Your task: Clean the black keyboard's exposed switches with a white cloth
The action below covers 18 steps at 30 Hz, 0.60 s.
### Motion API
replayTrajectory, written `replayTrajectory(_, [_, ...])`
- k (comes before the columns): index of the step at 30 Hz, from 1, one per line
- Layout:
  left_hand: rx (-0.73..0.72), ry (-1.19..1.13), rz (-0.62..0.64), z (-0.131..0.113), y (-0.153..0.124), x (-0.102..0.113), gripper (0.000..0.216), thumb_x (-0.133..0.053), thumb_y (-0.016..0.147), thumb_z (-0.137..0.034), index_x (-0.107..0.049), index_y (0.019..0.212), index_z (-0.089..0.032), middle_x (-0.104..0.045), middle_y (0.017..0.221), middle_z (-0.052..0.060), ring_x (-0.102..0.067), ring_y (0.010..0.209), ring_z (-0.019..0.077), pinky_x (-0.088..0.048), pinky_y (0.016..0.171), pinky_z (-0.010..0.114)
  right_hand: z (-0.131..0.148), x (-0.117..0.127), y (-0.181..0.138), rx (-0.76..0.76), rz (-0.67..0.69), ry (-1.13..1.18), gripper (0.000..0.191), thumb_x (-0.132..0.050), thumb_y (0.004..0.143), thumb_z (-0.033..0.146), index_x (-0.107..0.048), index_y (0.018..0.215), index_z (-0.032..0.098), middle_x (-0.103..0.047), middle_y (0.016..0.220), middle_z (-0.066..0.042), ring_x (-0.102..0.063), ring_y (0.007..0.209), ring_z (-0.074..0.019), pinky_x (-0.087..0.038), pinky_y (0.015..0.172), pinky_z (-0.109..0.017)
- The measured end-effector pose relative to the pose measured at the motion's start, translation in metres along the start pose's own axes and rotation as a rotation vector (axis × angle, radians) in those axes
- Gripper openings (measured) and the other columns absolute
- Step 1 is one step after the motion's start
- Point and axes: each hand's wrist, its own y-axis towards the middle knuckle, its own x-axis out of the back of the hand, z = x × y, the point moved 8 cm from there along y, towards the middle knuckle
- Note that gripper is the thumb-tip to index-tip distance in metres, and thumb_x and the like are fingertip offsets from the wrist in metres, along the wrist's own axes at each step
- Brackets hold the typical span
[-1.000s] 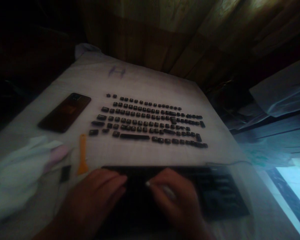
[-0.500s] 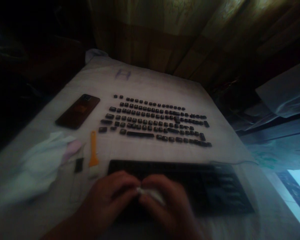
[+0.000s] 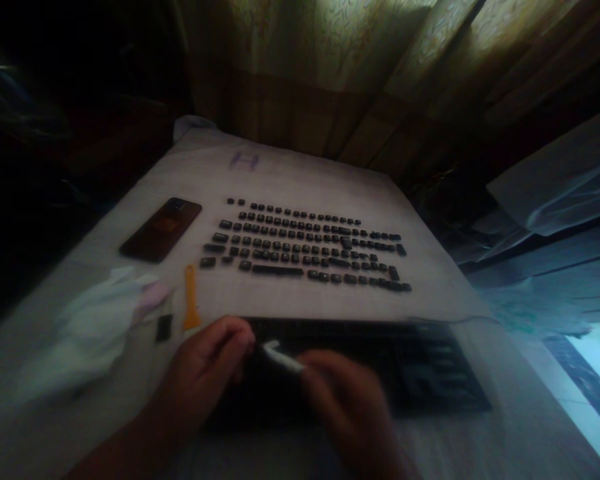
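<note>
A black keyboard frame point(image 3: 420, 367) with its keycaps taken off lies at the near edge of a white cloth-covered table point(image 3: 290, 173). My left hand point(image 3: 205, 370) rests on the frame's left end with its fingers curled. My right hand point(image 3: 347, 407) is closed on a small white strip-like object point(image 3: 280, 355) that points toward my left hand; I cannot make out what it is. Beyond the frame, several black keycaps point(image 3: 305, 247) are laid out in rows in keyboard order.
A dark phone point(image 3: 161, 229) lies face down at the left. An orange pry tool point(image 3: 191, 307) and a small black piece point(image 3: 164, 327) lie left of the frame. A crumpled white cloth point(image 3: 90, 327) sits at the near left. Curtains point(image 3: 330, 60) hang behind.
My two hands, pressed together over the frame half a second ago, have parted. The white object now shows between them, held in my right hand. The view has shifted slightly.
</note>
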Motion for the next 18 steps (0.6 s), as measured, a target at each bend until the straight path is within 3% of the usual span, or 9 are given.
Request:
replayTrajectory(4, [-0.047,-0.053,0.136,-0.001,-0.002,-0.015,0.024,-0.061,0.085,-0.044,-0.073,0.093,-0.025,-0.068,0.079,0.000,-0.058,0.056,0.0110,-0.049,0.050,0.021,-0.002,0.000,-0.002,-0.036,-0.041,0.031,0.017,-0.055,0.089,0.016,-0.071,0.085,0.018,-0.072,0.067,0.001,-0.066,0.054,-0.0113,-0.050,0.053,-0.017])
replayTrajectory(8, [0.078,-0.217,0.232,0.007,-0.005,-0.029,0.029,-0.067,0.082,-0.049,-0.076,0.095,-0.025,-0.068,0.092,0.002,-0.055,0.055,0.0081,-0.048,0.051,0.020,0.001,-0.010,-0.004,-0.027,0.033,0.103,0.017,-0.056,0.091,0.018,-0.073,0.088,0.016,-0.074,0.073,-0.002,-0.068,0.061,-0.0118,-0.051,0.058,-0.018])
replayTrajectory(10, [0.181,-0.341,0.205,0.014,-0.008,-0.032,0.034,-0.070,0.078,-0.054,-0.076,0.089,-0.023,-0.068,0.087,0.002,-0.052,0.051,0.0062,-0.045,0.049,0.020,0.003,-0.017,-0.004,-0.035,0.099,0.130,0.016,-0.058,0.091,0.019,-0.074,0.090,0.016,-0.075,0.077,-0.003,-0.070,0.066,-0.0129,-0.051,0.063,-0.019])
replayTrajectory(14, [0.438,-0.520,0.246,0.028,-0.020,-0.046,0.052,-0.065,0.073,-0.072,-0.070,0.089,-0.022,-0.053,0.049,-0.006,-0.037,0.035,0.0051,-0.026,0.035,0.016,0.004,-0.029,-0.008,-0.051,0.224,0.094,0.013,-0.062,0.086,0.017,-0.075,0.091,0.016,-0.074,0.075,-0.003,-0.068,0.066,-0.0141,-0.050,0.063,-0.020])
replayTrajectory(18, [0.474,-0.471,0.184,0.030,-0.021,-0.045,0.053,-0.066,0.069,-0.072,-0.065,0.083,-0.021,-0.061,0.061,-0.005,-0.035,0.033,0.0032,-0.020,0.032,0.016,0.002,-0.037,-0.013,-0.022,0.257,-0.035,0.017,-0.056,0.084,0.012,-0.072,0.080,0.016,-0.070,0.069,-0.004,-0.065,0.059,-0.0135,-0.047,0.056,-0.020])
